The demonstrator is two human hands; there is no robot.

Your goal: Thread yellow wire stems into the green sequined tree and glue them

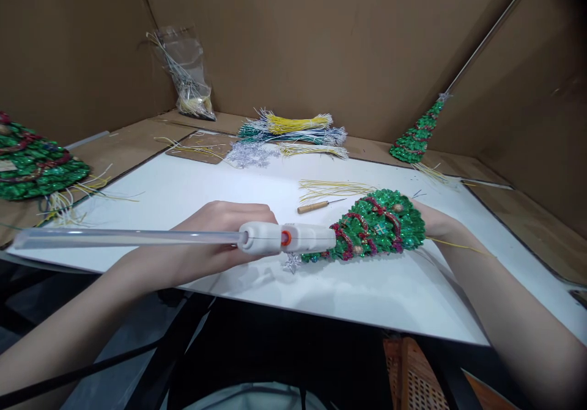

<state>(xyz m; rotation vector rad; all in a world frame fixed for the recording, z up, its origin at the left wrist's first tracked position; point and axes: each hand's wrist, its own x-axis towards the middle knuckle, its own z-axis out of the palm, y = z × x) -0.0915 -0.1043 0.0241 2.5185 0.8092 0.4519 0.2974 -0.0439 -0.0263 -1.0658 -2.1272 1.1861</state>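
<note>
My left hand (232, 229) is closed around a white hot glue gun (302, 237). A long clear glue stick (132, 238) juts out of its back to the left. The gun's front end overlaps the narrow part of a small green Christmas tree (385, 223), which lies tipped sideways above the table, trimmed with red garland and beads. My right hand (433, 221) grips the tree at its wide base; the fingers are mostly hidden behind it. A clear star (292, 263) shows at the tree's tip, below the gun. One yellow wire (458, 245) sticks out from the base.
Beyond my hands lie a wooden-handled awl (314, 207) and loose yellow wires (334, 188). Wire bundles (293, 130), clear star pieces (252, 154) and a plastic bag (188, 79) sit toward the back. Other trees stand left (41, 165) and right (417, 131). Cardboard walls (321, 43) enclose the table.
</note>
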